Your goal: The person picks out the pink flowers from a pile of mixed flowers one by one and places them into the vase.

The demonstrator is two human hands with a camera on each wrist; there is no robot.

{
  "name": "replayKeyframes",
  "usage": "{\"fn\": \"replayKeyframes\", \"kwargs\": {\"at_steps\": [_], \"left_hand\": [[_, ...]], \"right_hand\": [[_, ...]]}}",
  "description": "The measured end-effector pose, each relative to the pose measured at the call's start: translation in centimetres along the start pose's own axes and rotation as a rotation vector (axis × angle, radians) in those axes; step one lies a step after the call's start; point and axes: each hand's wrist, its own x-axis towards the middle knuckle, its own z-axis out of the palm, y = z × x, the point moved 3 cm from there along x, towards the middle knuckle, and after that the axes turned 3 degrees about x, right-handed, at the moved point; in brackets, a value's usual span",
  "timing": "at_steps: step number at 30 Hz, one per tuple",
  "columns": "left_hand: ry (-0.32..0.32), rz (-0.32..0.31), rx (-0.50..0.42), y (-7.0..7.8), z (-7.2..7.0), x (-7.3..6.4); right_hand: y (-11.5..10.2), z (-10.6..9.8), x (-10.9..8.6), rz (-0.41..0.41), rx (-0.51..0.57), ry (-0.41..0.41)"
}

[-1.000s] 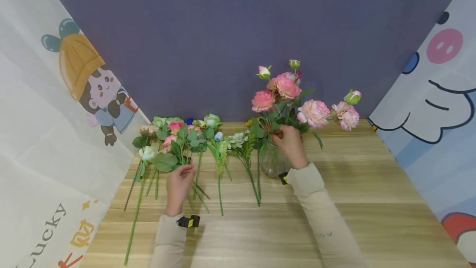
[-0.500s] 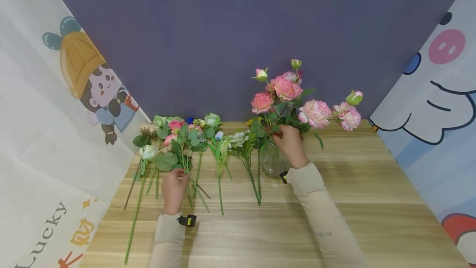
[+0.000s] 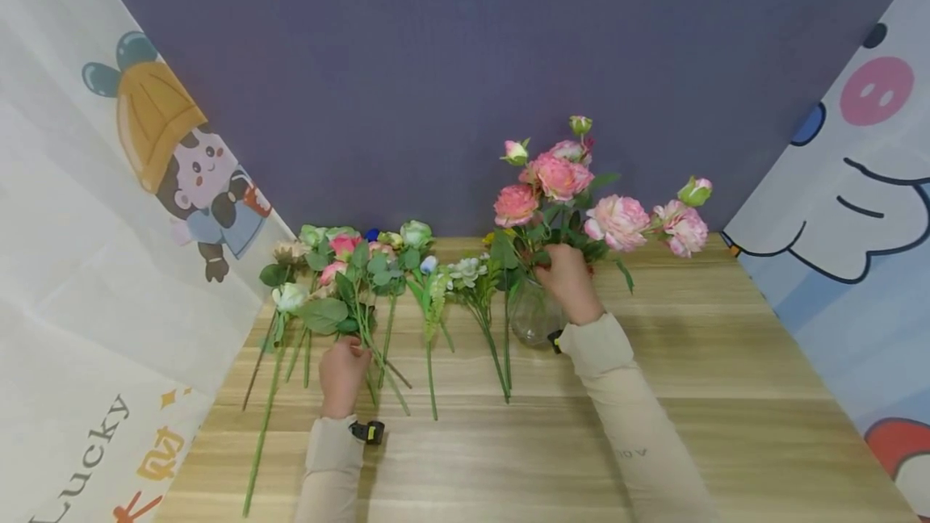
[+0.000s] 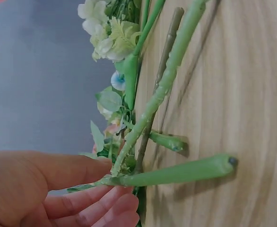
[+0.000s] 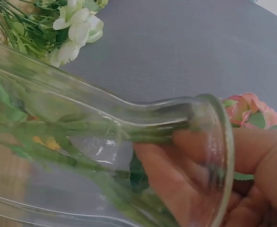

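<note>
In the head view my left hand (image 3: 344,374) is low over the left group of artificial flowers. Its thumb and fingers pinch a green flower stem (image 4: 176,174), whose cut end points right in the left wrist view. Another rough green stem (image 4: 152,101) crosses beside it. My right hand (image 3: 570,282) is at the mouth of the clear glass vase (image 3: 533,320). Through the glass neck, the right wrist view shows its fingertips pinching a stem (image 5: 150,135). Large pink peonies (image 3: 559,176) rise above this hand; several green stems (image 5: 67,156) stand inside the vase.
A white-green rose (image 3: 291,297) with a long stem lies leftmost on the wooden table (image 3: 472,466). White blossoms (image 3: 467,270) lie just left of the vase. A dark blue-grey panel (image 3: 436,87) stands behind; printed curtains (image 3: 73,224) flank both sides.
My left hand has moved slightly left and toward me, and now pinches a stem. The right hand stays at the vase mouth; the peonies have shifted very slightly.
</note>
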Motion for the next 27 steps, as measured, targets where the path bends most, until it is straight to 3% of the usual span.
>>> {"fn": "replayKeyframes", "kwargs": {"at_steps": [6,14,20,27], "left_hand": [[-0.064,-0.067,-0.081,-0.6,0.3,0.1],[-0.135,-0.164,-0.265,-1.3,0.7,0.1],[-0.143,-0.196,-0.295,-1.5,0.7,0.0],[-0.131,-0.197,-0.32,-1.2,0.6,0.2]], "right_hand": [[0.0,0.1,0.0,0.038,0.004,-0.052],[0.1,0.0,0.1,0.055,0.004,-0.062],[0.1,0.0,0.0,0.091,0.018,-0.094],[0.0,0.0,-0.2,0.081,0.039,-0.058]]}}
